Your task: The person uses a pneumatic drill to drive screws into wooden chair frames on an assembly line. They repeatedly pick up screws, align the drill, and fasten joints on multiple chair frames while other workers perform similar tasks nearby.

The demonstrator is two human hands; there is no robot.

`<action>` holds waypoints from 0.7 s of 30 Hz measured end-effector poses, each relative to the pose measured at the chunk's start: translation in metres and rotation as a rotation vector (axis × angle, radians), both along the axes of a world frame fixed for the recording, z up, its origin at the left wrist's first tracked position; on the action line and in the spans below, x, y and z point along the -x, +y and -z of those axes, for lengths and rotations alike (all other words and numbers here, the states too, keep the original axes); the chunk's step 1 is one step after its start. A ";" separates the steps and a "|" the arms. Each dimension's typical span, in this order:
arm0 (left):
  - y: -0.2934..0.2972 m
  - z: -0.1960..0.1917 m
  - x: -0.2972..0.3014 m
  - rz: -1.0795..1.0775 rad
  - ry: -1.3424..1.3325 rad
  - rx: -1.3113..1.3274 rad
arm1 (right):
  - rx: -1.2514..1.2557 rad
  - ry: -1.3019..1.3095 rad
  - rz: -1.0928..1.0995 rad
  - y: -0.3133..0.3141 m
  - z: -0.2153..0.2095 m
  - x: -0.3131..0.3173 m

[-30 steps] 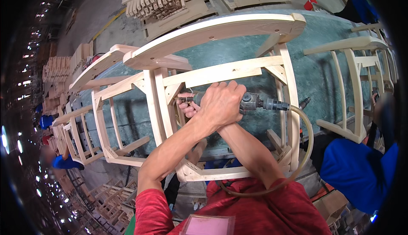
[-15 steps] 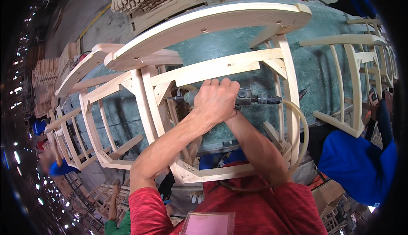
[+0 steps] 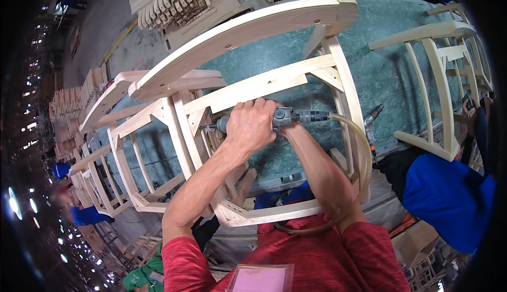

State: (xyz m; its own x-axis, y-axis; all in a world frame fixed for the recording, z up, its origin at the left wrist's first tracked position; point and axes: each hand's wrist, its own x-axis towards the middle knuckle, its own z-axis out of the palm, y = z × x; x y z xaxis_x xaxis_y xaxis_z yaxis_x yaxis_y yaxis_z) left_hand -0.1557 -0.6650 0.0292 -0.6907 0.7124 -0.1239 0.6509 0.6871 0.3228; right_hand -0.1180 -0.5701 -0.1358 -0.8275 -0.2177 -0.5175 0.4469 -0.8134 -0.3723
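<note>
Centre frame: left hand (image 3: pixel 252 125) lies fingers curled over the pneumatic screwdriver (image 3: pixel 288 117), right hand hidden beneath, grip unclear, tool held level so its bit meets the corner block of the unfinished chair frame (image 3: pixel 264 86).

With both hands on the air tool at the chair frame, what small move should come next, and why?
Probably keep pressing the air tool straight left into the corner block: its bit already sits at that joint, the left hand covers its body, and the right hand is hidden beneath.
</note>
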 end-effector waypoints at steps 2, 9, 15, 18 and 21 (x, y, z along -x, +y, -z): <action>0.001 -0.001 -0.001 0.005 -0.010 0.026 | 0.017 -0.027 0.007 -0.004 0.001 0.003; -0.002 -0.001 -0.010 -0.018 0.028 0.108 | 0.080 0.085 -0.007 -0.003 0.003 -0.001; -0.009 -0.037 -0.036 -0.130 0.017 -0.502 | 0.143 0.312 0.026 -0.004 -0.029 -0.026; -0.004 -0.053 -0.047 -0.413 -0.130 -0.958 | -0.240 0.026 -0.097 0.017 -0.070 -0.021; -0.032 -0.075 -0.062 -0.460 -0.240 -1.701 | -0.050 -0.058 0.041 0.003 -0.117 -0.042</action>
